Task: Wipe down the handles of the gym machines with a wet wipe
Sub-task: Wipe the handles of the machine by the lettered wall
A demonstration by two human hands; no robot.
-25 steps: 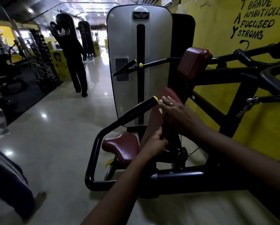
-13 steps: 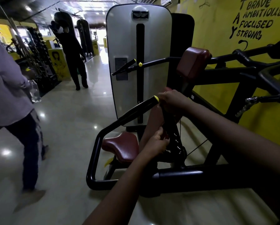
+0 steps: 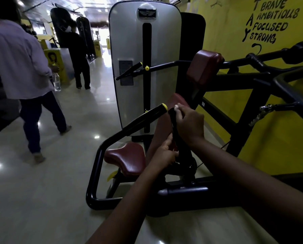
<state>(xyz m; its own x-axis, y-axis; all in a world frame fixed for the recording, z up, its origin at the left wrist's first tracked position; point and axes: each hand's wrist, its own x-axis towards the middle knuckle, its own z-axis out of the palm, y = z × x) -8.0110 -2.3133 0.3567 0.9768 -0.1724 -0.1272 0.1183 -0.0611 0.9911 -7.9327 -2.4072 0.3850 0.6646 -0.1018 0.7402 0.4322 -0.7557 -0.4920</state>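
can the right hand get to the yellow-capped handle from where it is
Probably yes: the right hand grips the upright black handle just beside the yellow-capped handle, with nothing between them; it need only let go first.

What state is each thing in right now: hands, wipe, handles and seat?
Right hand, grips the upright handle near its top.
Wet wipe, bunched under the right fingers.
Left hand, holds the same handle lower down.
Yellow-capped handle, untouched.
Seat, unoccupied.
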